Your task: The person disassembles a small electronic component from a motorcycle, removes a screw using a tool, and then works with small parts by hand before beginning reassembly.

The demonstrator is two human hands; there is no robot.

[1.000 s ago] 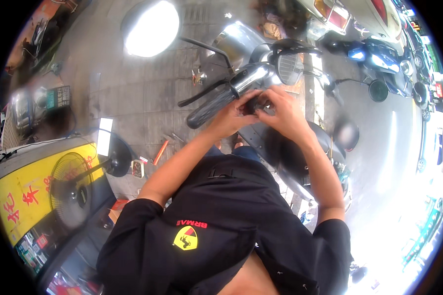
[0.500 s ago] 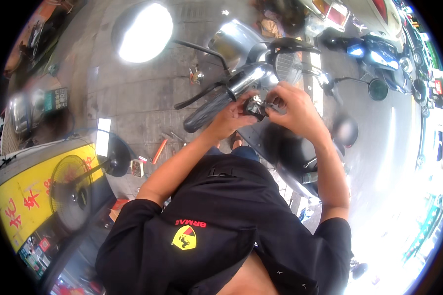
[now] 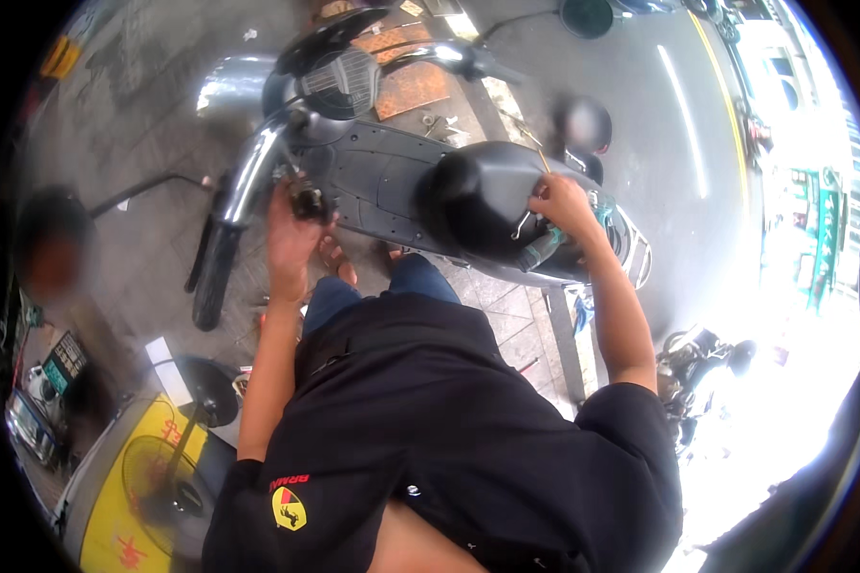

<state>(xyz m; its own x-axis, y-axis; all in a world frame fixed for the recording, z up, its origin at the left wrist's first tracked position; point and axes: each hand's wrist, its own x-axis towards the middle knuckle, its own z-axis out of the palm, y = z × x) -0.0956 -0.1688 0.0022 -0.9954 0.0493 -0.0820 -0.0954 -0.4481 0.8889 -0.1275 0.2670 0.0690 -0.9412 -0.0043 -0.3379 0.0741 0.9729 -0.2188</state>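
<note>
My left hand (image 3: 294,234) is closed around a small dark metal part (image 3: 309,201), just beside the chrome handlebar (image 3: 258,158) of a scooter. The part's details are blurred. Out over the black scooter seat (image 3: 473,186), my right hand (image 3: 564,202) has its fingers pinched together. A thin orange stick-like tool (image 3: 545,160) sticks up from them; its other end is hidden. Close to that hand, a small silver wrench (image 3: 522,223) and a teal tool with a dark body (image 3: 543,250) lie on the seat.
The scooter's grey footboard (image 3: 377,181) spans the middle. A round mirror (image 3: 55,239) juts out at left. At lower left stand a fan (image 3: 167,487) and a yellow sign (image 3: 115,525). A rusty plate (image 3: 411,86) lies on the ground beyond the scooter.
My right hand has left the metal part in my left hand and moved right to the seat, where it now pinches the orange tool. The view has swung toward the scooter's seat.
</note>
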